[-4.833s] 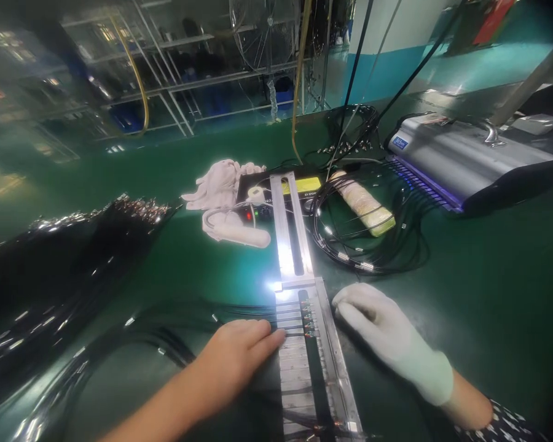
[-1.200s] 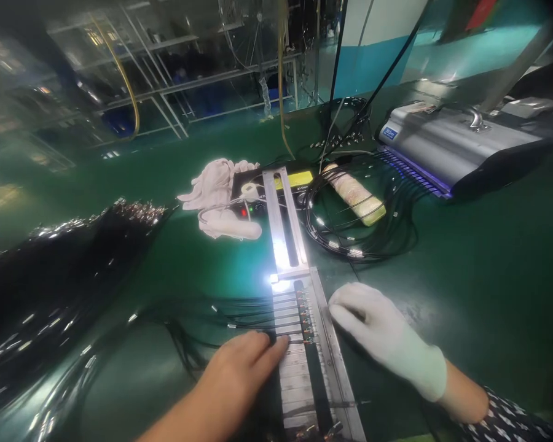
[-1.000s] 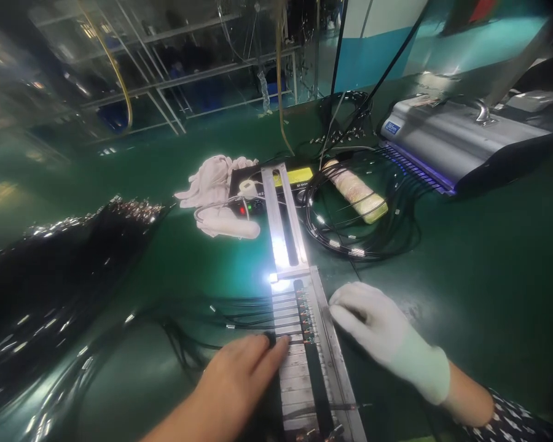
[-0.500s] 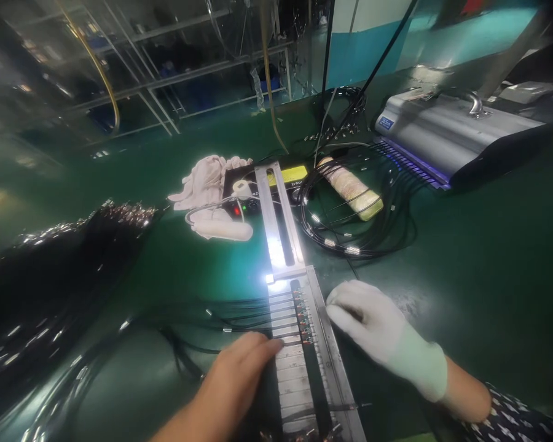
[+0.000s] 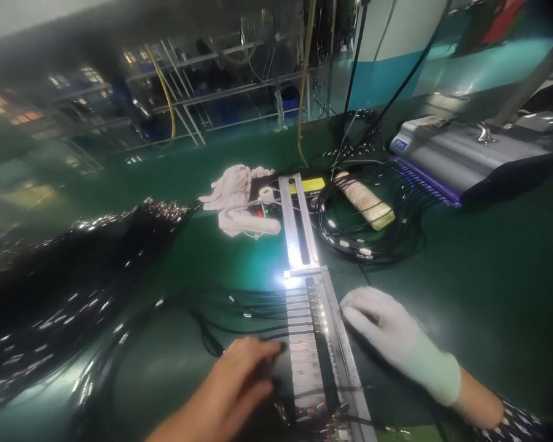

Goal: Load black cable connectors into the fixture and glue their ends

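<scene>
A slotted metal fixture runs away from me down the bench, with several black cables lying across its grooves and small wired ends over a dark strip. My left hand, bare, hovers at the fixture's left edge, thumb and index finger apart and nothing visible between them. On the other side, my right hand wears a white and pale green glove. Its fingers curl together against the fixture's right rail; whatever they hold, if anything, is hidden. Loose cable ends gather at the near end.
A bright small light shines at the fixture's upper part. Coiled cables lie around a yellowish wrapped block. A grey machine glows violet underneath. Pale cloth sits behind, and a heap of black cables spreads left.
My left hand has drawn back from the cable on the fixture and its fingers have parted. My right hand keeps its place by the rail. The whole view has shifted slightly.
</scene>
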### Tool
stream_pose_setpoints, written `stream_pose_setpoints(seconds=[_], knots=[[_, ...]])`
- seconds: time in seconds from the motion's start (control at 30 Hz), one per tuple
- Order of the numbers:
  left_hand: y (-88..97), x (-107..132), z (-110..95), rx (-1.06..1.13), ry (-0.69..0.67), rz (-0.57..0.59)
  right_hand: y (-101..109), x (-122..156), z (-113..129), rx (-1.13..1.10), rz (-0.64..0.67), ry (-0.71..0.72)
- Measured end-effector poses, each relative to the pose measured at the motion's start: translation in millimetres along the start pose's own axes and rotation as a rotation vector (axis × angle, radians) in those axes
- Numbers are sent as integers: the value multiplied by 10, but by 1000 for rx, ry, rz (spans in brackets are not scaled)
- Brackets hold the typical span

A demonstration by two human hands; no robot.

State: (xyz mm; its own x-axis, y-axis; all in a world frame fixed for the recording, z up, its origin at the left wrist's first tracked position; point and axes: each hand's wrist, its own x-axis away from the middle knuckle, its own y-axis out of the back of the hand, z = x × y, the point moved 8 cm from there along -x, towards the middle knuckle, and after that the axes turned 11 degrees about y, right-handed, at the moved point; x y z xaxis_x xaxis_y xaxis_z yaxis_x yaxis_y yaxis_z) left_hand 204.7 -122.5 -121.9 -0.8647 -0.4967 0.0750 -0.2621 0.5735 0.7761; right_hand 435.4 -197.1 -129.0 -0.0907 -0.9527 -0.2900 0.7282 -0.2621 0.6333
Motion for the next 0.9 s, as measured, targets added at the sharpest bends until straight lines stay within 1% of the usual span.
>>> stream_pose_setpoints(seconds=[0.1, 0.13, 0.23, 0.3, 0.37, 0.43, 0.5, 0.57, 0.63, 0.7, 0.73, 0.83, 0.9], knots=[[5, 153, 52, 42, 39, 124, -16, 72, 25, -5, 11, 7], [6, 180, 96, 71, 71, 133, -20, 82, 28, -4, 14, 7], [39, 176, 196, 122, 167, 79, -29, 79, 20, 0, 16, -5], [38, 139, 143, 79, 161, 93, -32, 71, 11, 1, 17, -15], [11, 109, 19, 16, 100, 166, -35, 71, 12, -2, 21, -21], [-3, 88, -62, -29, 77, 227, -34, 73, 19, -6, 25, -25], [11, 53, -97, 7, 77, 241, -29, 69, 27, -7, 29, -33], [57, -18, -96, 100, 91, 174, -20, 57, 31, -5, 31, -41], [114, -115, -84, 161, 89, 45, -16, 43, 33, -2, 35, -48], [121, -215, -93, 155, 51, -54, -15, 36, 32, 2, 38, -54], [100, -261, -106, 141, 21, -72, -16, 36, 30, 4, 38, -58], [15, -363, -119, 121, -44, -54, -23, 40, 23, 0, 37, -61], [5, -391, -117, 127, -70, -50, -24, 42, 21, -6, 32, -56]])
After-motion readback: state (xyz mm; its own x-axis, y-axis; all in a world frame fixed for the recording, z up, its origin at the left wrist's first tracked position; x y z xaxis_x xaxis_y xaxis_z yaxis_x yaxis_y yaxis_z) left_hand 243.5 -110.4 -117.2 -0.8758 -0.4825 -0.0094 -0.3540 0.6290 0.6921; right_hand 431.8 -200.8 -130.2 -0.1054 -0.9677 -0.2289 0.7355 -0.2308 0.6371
